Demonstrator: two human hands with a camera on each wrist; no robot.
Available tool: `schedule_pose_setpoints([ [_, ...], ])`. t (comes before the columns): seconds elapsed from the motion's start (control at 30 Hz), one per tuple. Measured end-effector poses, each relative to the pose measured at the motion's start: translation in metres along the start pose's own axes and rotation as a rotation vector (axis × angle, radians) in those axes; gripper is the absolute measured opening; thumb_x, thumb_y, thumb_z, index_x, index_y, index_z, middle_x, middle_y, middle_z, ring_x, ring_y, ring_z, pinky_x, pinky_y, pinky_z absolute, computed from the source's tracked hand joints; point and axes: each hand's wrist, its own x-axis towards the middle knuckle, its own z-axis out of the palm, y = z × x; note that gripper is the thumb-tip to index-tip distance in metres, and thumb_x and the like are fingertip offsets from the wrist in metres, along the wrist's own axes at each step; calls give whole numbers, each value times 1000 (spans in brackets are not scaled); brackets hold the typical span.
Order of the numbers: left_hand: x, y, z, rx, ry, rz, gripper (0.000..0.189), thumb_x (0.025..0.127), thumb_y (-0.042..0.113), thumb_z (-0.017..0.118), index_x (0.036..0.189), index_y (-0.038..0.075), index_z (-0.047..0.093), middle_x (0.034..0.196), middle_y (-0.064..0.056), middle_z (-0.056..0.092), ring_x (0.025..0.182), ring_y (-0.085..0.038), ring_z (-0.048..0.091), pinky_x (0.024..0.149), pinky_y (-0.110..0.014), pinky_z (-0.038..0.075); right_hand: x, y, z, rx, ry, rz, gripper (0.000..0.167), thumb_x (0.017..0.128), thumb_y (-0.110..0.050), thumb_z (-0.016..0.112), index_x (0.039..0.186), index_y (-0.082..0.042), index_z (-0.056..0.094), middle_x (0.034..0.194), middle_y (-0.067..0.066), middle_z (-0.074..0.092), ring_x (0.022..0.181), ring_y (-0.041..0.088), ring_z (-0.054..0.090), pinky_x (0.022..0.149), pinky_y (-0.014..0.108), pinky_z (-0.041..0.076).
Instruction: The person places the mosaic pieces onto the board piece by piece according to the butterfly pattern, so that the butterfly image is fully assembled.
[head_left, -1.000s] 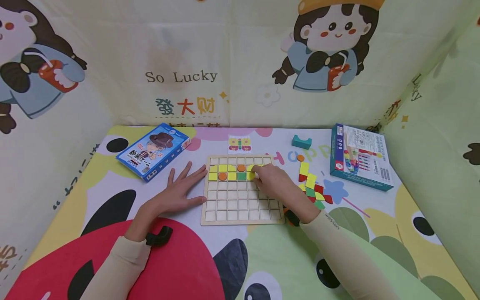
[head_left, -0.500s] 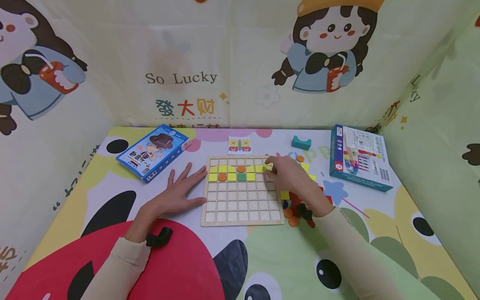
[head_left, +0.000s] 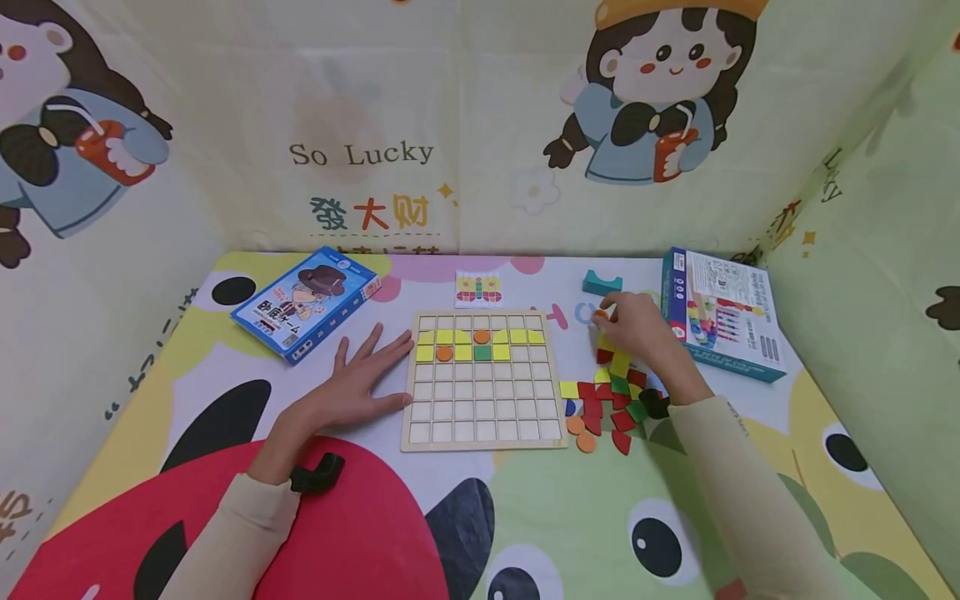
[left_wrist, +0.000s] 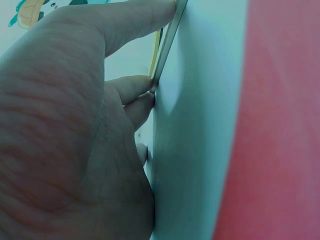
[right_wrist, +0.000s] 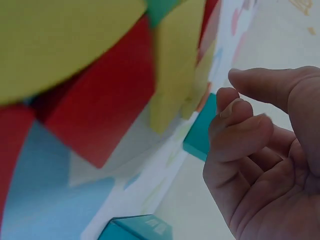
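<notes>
A wooden grid board (head_left: 485, 446) lies mid-table with yellow, orange and green tiles in its upper rows. My left hand (head_left: 358, 387) lies spread at the board's left side, thumb and fingertips touching the edge. In the left wrist view those fingers (left_wrist: 135, 20) meet the thin board edge. My right hand (head_left: 641, 329) hovers past the board's right side, its fingertips at an orange disc (head_left: 600, 314). In the right wrist view a gap shows between thumb and forefinger of the right hand (right_wrist: 265, 135), with nothing visible in it. Below it lie loose red, yellow and green tiles (head_left: 618, 400).
A butterfly pattern card (head_left: 479, 290) lies behind the board. At the back left is a blue game box (head_left: 307, 300), at the back right another box (head_left: 723, 312). A teal notched block (head_left: 602, 283) stands near the right hand. Orange discs (head_left: 585, 442) lie by the board's lower right.
My right hand has left the board and moved right to the orange disc by the loose tiles. A yellow tile now shows at the row's right end. The left hand stays put.
</notes>
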Motion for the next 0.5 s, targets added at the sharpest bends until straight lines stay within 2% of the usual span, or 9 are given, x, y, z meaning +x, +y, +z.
schedule_pose_setpoints([
  [0.2, 0, -1, 1, 1, 2, 1, 96, 91, 61, 69, 170, 26, 26, 180, -3, 21, 168, -40, -6, 125, -75, -18, 6, 8, 0, 8, -20, 28, 46, 102, -27, 69, 137, 1, 64, 125, 28, 68, 106, 36, 64, 78, 36, 62],
  [0.5, 0, -2, 1, -1, 2, 5, 96, 91, 61, 69, 170, 26, 26, 180, -3, 22, 168, -40, -6, 125, -75, -17, 12, 13, 2, -8, -19, 20, 43, 102, -28, 69, 134, 1, 67, 124, 27, 68, 106, 36, 62, 81, 38, 60],
])
